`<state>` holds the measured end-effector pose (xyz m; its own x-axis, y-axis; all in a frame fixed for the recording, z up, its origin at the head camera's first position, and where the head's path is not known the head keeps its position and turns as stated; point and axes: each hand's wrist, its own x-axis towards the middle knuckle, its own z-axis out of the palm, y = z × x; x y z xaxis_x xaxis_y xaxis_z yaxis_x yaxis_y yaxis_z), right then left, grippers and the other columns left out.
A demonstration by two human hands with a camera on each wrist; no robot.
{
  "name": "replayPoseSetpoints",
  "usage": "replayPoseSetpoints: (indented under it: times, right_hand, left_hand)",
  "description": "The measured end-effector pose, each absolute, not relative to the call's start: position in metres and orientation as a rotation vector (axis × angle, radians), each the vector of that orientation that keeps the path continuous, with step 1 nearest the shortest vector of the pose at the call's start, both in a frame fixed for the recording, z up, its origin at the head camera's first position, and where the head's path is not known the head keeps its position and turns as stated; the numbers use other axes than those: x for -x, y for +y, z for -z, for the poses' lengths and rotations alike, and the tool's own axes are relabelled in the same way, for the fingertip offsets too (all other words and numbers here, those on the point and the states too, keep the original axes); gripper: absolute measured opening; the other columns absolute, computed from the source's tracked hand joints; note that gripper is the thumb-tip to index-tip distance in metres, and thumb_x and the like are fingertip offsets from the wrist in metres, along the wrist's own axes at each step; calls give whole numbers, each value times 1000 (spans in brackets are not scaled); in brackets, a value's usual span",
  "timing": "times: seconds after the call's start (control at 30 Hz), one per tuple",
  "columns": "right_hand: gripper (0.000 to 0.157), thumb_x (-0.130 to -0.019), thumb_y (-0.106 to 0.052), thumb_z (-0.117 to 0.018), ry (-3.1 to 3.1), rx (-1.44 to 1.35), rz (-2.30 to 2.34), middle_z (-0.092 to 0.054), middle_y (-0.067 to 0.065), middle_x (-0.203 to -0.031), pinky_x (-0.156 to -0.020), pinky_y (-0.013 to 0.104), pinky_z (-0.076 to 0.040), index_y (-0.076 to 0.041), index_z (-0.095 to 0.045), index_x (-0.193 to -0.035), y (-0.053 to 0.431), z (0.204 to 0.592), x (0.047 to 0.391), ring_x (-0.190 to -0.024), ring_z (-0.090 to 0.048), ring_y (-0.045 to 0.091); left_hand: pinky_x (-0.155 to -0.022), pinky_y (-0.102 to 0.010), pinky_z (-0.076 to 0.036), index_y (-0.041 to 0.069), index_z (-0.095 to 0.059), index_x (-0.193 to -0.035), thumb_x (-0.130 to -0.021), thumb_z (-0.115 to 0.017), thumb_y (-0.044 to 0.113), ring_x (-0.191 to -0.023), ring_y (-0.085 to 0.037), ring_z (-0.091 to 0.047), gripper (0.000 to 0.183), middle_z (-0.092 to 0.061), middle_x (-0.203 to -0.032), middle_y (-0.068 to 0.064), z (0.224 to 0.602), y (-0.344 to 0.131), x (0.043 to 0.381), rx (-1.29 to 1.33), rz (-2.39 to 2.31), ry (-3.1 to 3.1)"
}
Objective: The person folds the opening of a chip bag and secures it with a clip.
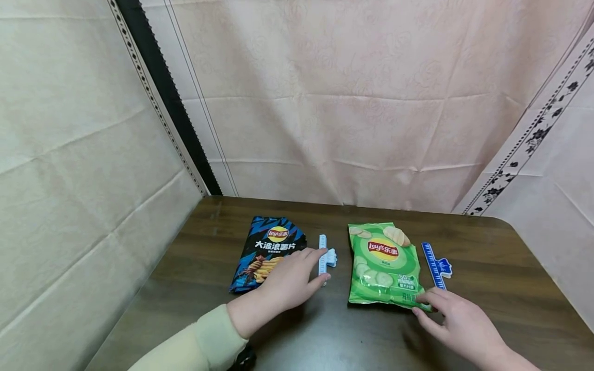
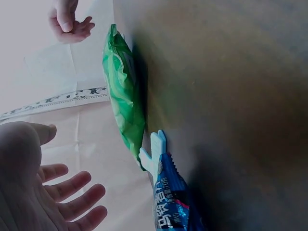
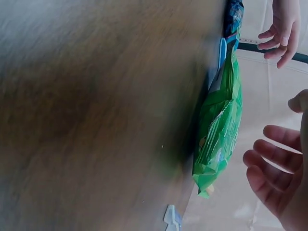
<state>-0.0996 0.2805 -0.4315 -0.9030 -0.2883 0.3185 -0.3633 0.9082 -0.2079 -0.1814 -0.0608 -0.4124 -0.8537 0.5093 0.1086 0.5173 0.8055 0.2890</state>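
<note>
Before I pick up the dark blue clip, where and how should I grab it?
Pinch the dark blue clip by its tab, probably from the right: the tab sticks out there from the long bar, on the side away from the green bag, leaving room to reach.

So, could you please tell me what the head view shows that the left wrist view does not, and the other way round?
Only the head view shows the light green sleeve, the black strip and the printed front of the green bag.

Only the left wrist view shows the left hand from the palm side and the green bag edge-on.

Both show the two hands, the two bags, including the blue-and-black bag, the light blue clip, the table and the floral border.
</note>
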Motion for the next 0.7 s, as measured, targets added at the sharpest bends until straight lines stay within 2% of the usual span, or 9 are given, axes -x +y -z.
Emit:
replayPoseSetpoints:
  times: [0.23,0.47,0.7]
  right_hand:
    - [10,-85,-30,-78,-2870,-405,-449,-54,-23,-80,-57,23,-44,-28,-70,-91,284,432,102,-70,-49,-1]
    - [6,-89,-29,-73,-2983,-290,-490,-54,-16,-77,-57,24,-43,-25,-71,-92,286,431,106,-68,-46,2]
    - [10,-91,-28,-71,-3010,-169,-519,-52,-8,-76,-53,25,-38,-19,-72,-95,289,433,108,-66,-46,9]
  left_hand:
    - [-94,-39,-50,23,-47,-147,-98,-52,55,-112,-18,-60,59,-61,-131,-2,406,-52,191,814,486,-2954]
    - [-99,-43,-48,25,-49,-146,-99,-51,54,-125,-20,-56,55,-55,-143,-1,395,-40,200,760,542,-3010]
    - [-89,-37,-53,22,-48,-146,-100,-49,53,-115,-17,-62,55,-57,-140,-2,387,-25,217,721,565,-3019]
